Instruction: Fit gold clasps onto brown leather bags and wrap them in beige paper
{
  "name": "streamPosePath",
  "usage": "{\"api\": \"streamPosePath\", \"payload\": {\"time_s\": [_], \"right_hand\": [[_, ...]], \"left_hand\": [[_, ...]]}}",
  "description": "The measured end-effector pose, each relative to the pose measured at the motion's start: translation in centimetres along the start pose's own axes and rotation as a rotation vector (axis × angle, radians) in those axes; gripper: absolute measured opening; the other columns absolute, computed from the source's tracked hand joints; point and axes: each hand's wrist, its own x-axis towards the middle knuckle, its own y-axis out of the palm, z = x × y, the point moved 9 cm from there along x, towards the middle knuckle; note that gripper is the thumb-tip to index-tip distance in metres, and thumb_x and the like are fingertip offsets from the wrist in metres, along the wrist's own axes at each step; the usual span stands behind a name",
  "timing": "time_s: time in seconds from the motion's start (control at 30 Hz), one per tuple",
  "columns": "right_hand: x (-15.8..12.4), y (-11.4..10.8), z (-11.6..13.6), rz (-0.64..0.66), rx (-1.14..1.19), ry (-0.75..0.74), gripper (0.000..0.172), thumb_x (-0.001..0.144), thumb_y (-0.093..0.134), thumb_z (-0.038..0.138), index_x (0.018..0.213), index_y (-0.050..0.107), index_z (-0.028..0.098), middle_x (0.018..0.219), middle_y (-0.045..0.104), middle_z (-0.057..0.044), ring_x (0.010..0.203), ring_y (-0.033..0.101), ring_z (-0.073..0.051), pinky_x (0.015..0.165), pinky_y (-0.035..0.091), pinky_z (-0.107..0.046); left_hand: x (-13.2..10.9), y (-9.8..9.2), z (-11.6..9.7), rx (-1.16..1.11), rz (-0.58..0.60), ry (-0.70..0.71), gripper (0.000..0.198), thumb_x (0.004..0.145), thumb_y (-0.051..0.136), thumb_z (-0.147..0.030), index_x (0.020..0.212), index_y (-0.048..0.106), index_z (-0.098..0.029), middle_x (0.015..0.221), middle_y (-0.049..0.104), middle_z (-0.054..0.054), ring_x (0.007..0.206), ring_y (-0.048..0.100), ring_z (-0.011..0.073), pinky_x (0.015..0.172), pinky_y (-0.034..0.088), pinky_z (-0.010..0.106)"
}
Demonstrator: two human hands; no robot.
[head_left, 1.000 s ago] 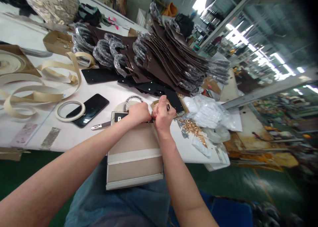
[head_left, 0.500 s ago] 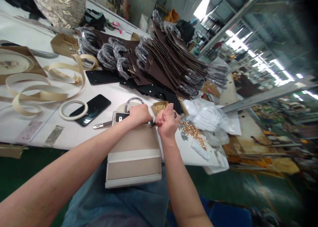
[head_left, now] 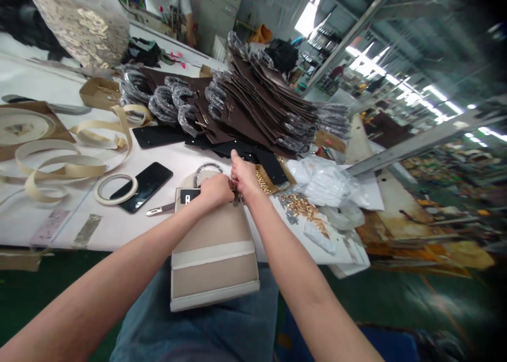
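Observation:
A beige handbag (head_left: 214, 256) with white bands rests on my lap, its top edge leaning on the white table (head_left: 119, 219). My left hand (head_left: 216, 190) is closed on the bag's top edge beside a black tag (head_left: 189, 195). My right hand (head_left: 243, 176) is closed just to the right of it, pinching something small and dark at the bag's top; I cannot make out what. The bag's plastic-wrapped handle (head_left: 208, 169) curves up behind both hands.
A black phone (head_left: 144, 185), a tape ring (head_left: 115, 189), a metal blade (head_left: 160, 210) and loose beige strapping (head_left: 67, 161) lie left. Brown bag panels (head_left: 261, 106) are stacked behind. Gold hardware (head_left: 304, 208) and white plastic bags (head_left: 328, 185) lie right. A person stands far back.
My right hand has shifted up and left, closer to the left hand at the bag's top, and its fist has turned. The view tilted slightly.

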Motion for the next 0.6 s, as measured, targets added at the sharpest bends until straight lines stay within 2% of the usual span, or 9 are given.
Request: {"api": "streamPosePath", "payload": {"time_s": [0.07,0.17,0.27,0.37,0.47,0.6], "right_hand": [[-1.8,-1.2,0.9,0.004,0.088,-0.055,0.085,0.084,0.077,0.096,0.066,0.025,0.03,0.045,0.025,0.013,0.038,0.02,-0.006,0.034,0.016,-0.024],[-5.8,-3.1,3.4,-0.011,0.201,-0.361,0.081,0.095,0.072,0.088,0.063,0.026,0.029,0.047,0.025,0.01,0.038,0.023,-0.008,0.036,0.022,-0.027],[-9.4,-3.5,4.4,-0.013,0.139,-0.603,0.074,0.106,0.067,0.077,0.061,0.035,0.027,0.05,0.032,0.007,0.041,0.033,-0.01,0.041,0.03,-0.029],[-10.5,-2.9,3.8,-0.011,0.027,-0.674,0.072,0.11,0.066,0.071,0.06,0.041,0.026,0.051,0.038,0.005,0.044,0.04,-0.011,0.045,0.034,-0.03],[-10.5,-2.9,3.3,-0.028,0.013,-0.705,0.071,0.111,0.064,0.07,0.06,0.041,0.026,0.051,0.038,0.005,0.044,0.04,-0.011,0.046,0.034,-0.031],[-10.6,-2.3,2.9,-0.048,-0.085,-0.701,0.075,0.108,0.057,0.083,0.06,0.04,0.027,0.051,0.041,0.004,0.045,0.042,-0.012,0.046,0.037,-0.032]], "left_hand": [[0.0,-0.1,0.0,-0.011,-0.019,0.014,0.03,0.087,0.076,-0.029,0.114,0.084,-0.019,0.11,0.085,0.017,0.112,0.08,0.035,0.101,0.058,0.039],[0.2,0.0,0.2,-0.016,-0.027,0.008,0.028,0.085,0.077,-0.028,0.11,0.084,-0.018,0.105,0.084,0.016,0.106,0.08,0.0344,0.096,0.059,0.038],[0.4,0.1,0.3,-0.021,-0.015,0.002,0.028,0.085,0.078,-0.028,0.11,0.085,-0.017,0.104,0.085,0.017,0.104,0.08,0.0332,0.093,0.059,0.036],[0.2,0.1,0.3,-0.029,-0.028,0.002,0.028,0.088,0.078,-0.031,0.112,0.085,-0.019,0.107,0.085,0.016,0.104,0.08,0.0331,0.092,0.059,0.036],[0.1,0.0,0.5,-0.032,-0.049,0.005,0.027,0.088,0.079,-0.032,0.112,0.085,-0.02,0.105,0.085,0.015,0.105,0.081,0.0349,0.093,0.059,0.039],[0.2,0.2,0.5,-0.03,-0.041,0.014,0.026,0.088,0.077,-0.026,0.111,0.084,-0.019,0.103,0.084,0.015,0.105,0.081,0.0347,0.095,0.059,0.039]]}}
